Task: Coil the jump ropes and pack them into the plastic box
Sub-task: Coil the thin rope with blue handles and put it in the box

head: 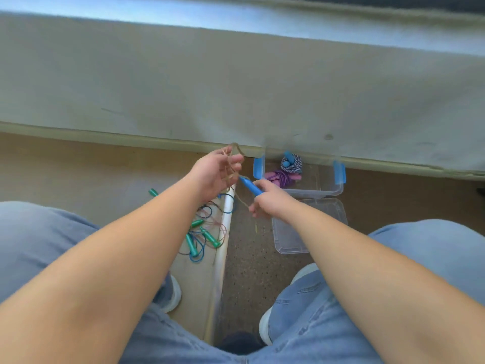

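Note:
My left hand [217, 172] is raised with loops of a thin tan jump rope [233, 156] wound around its fingers. My right hand [270, 200] grips that rope's blue handle [250, 186], which points up toward the left hand. Behind them on the floor stands a clear plastic box [328, 189] with blue clips; inside lie a coiled purple rope [282, 178] and a coiled blue-and-white rope [291, 162]. A loose tangle of thin ropes with green handles [203, 232] lies on the floor under my left forearm.
The box's clear lid [286, 240] lies flat on the floor, partly under my right forearm. A pale wall base runs just behind the box. A metal floor strip [223, 245] runs between my knees. My jeans-clad legs and white shoes fill the lower view.

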The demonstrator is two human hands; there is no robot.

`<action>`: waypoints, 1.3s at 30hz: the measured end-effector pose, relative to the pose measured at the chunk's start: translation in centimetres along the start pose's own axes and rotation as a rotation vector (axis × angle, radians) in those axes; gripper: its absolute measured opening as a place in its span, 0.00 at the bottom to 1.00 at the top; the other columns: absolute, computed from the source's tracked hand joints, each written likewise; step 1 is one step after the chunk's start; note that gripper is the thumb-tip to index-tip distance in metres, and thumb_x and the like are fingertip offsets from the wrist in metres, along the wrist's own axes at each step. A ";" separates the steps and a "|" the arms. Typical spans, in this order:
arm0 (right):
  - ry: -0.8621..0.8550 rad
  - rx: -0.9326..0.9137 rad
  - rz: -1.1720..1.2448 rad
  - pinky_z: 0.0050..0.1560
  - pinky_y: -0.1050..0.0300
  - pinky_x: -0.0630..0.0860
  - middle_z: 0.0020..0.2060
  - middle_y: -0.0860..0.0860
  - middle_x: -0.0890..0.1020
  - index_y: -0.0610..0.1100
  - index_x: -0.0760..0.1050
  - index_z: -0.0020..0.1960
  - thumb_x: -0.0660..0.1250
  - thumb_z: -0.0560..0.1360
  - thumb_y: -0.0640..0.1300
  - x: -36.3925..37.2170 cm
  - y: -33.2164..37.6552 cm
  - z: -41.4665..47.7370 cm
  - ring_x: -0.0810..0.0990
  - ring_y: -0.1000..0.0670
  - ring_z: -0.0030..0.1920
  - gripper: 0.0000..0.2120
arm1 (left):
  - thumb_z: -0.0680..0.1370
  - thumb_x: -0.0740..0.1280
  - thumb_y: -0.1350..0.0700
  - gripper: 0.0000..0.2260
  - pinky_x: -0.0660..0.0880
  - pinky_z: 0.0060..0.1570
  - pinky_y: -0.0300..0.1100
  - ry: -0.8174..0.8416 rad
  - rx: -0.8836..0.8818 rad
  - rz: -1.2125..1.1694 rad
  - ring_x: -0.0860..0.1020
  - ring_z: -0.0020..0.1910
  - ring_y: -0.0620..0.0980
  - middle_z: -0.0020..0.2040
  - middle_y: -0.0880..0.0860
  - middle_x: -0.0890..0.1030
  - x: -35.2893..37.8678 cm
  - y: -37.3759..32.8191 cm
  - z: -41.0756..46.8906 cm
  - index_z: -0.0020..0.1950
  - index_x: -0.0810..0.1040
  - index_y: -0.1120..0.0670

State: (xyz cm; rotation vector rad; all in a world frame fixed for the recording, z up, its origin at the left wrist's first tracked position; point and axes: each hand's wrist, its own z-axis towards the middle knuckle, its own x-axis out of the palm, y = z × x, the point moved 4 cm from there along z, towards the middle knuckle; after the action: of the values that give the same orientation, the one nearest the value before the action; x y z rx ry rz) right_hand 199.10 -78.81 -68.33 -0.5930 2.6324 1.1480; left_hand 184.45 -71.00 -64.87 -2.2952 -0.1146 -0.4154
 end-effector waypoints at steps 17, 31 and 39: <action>0.127 -0.260 0.381 0.42 0.48 0.79 0.39 0.47 0.74 0.43 0.75 0.51 0.66 0.78 0.41 -1.1 3.9 -5.3 0.75 0.49 0.37 0.02 | 0.82 0.61 0.62 0.14 0.79 0.37 0.39 0.107 0.186 0.182 0.78 0.42 0.52 0.58 0.57 0.81 5.1 -2.8 -5.9 0.68 0.71 0.57; -0.427 -0.193 0.771 0.31 0.55 0.74 0.31 0.48 0.73 0.43 0.72 0.45 0.61 0.80 0.41 -6.0 4.1 -5.5 0.71 0.52 0.25 0.05 | 0.82 0.58 0.43 0.17 0.76 0.43 0.46 0.250 0.043 1.268 0.79 0.37 0.48 0.36 0.50 0.83 0.5 3.0 -7.1 0.56 0.79 0.52; -0.306 0.033 0.273 0.44 0.48 0.83 0.45 0.45 0.78 0.40 0.70 0.64 0.58 0.83 0.48 -5.2 2.5 -6.0 0.83 0.46 0.39 0.15 | 0.84 0.54 0.51 0.16 0.72 0.34 0.42 -0.045 0.137 0.992 0.76 0.31 0.48 0.36 0.51 0.77 -1.7 1.7 -6.3 0.47 0.77 0.56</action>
State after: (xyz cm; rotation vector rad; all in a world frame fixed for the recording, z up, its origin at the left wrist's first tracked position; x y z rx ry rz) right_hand 202.49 -80.24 -60.85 -0.0425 2.5084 1.1565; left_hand 181.57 -76.66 -62.59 -1.9319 0.9057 0.1596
